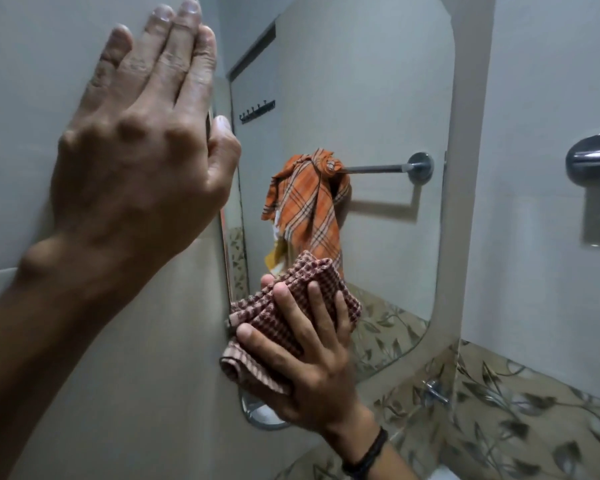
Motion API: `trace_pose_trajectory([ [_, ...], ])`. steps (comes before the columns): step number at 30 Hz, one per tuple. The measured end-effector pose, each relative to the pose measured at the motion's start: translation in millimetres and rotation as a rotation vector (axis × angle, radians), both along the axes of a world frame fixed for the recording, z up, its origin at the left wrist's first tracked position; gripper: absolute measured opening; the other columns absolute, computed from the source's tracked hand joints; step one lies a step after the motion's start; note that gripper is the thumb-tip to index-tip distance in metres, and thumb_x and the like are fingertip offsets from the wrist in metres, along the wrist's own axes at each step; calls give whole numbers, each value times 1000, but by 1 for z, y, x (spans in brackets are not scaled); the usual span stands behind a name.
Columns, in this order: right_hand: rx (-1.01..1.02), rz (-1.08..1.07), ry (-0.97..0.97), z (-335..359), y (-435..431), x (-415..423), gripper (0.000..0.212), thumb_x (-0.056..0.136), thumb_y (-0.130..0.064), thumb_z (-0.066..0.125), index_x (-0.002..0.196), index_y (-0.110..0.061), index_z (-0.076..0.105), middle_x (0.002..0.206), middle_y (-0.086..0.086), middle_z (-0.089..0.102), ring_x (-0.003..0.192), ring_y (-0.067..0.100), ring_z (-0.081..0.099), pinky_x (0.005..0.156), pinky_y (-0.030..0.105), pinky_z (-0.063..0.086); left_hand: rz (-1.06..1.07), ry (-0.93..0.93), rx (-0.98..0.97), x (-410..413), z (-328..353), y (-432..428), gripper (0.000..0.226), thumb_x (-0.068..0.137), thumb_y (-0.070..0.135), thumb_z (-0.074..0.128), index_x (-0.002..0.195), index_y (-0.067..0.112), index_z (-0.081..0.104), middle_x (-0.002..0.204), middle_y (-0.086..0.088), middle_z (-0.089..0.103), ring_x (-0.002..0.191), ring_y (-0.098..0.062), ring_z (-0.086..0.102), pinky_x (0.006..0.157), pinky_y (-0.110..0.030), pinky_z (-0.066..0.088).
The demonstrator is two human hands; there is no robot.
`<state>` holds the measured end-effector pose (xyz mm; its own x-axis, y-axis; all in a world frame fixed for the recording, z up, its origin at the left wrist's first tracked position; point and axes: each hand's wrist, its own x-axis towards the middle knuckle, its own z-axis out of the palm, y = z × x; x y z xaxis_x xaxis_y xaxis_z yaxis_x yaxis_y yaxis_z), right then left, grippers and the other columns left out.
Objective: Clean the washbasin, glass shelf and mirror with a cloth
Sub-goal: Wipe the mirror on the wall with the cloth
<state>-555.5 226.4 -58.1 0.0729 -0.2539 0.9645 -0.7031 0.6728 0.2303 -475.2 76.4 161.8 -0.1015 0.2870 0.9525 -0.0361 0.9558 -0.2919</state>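
- Cloth (312,271), soft and light, sits bunched on the mirror's (378,98) lower left edge under my right hand (312,368), fingers spread, pressing.
- Left hand (136,161) braces flat beside the mirror, fingers straight.
- Best palmed at its wad.

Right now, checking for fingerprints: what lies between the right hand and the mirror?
The checked cloth, bunched under the right hand against the mirror, in head view.
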Motion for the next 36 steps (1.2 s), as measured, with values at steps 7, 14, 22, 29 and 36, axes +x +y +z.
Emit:
trace_pose_trajectory([
  [7, -261, 2, -149, 25, 67, -62, 54, 102, -53, 42, 148, -25, 40, 160, 13, 28, 151, 40, 18, 115, 69, 18, -6, -26, 34, 3, -3, 2, 61, 103, 33, 31, 157, 4, 28, 162, -18, 31, 150, -33, 27, 126, -42, 16],
  [14, -1023, 107, -574, 4, 100, -102, 74, 94, -70, 37, 157, -32, 26, 162, -5, 32, 150, 20, 28, 116, 51, 34, 15, -41, 42, 5, -4, 3, 63, 104, 39, 29, 157, 5, 29, 161, -17, 34, 148, -35, 29, 123, -43, 19],
  [22, -939, 132, -556, -8, 37, -44, 72, 97, -60, 34, 159, -27, 19, 166, -2, 22, 153, 19, 17, 119, 56, 27, -8, -59, -16, 5, -16, -1, 65, 108, 41, 29, 160, 4, 17, 168, -14, 14, 157, -25, 11, 124, -31, -5],
  [29, -220, 32, -240, -49, -39, 32, 55, 92, -46, 62, 144, -36, 49, 160, 15, 33, 148, 45, 23, 113, 68, 22, -2, -68, -32, 7, -23, -5, 61, 110, 37, 26, 160, 5, 17, 169, -12, 13, 157, -22, 8, 123, -27, -10],
  [36, 19, 1, -25, -75, 0, -3, 62, 88, -57, 61, 146, -45, 44, 161, -1, 34, 146, 34, 35, 108, 64, 35, 32, -61, -82, 9, -35, -9, 60, 110, 35, 29, 160, 4, 18, 169, -12, 14, 157, -24, 10, 126, -31, -5],
])
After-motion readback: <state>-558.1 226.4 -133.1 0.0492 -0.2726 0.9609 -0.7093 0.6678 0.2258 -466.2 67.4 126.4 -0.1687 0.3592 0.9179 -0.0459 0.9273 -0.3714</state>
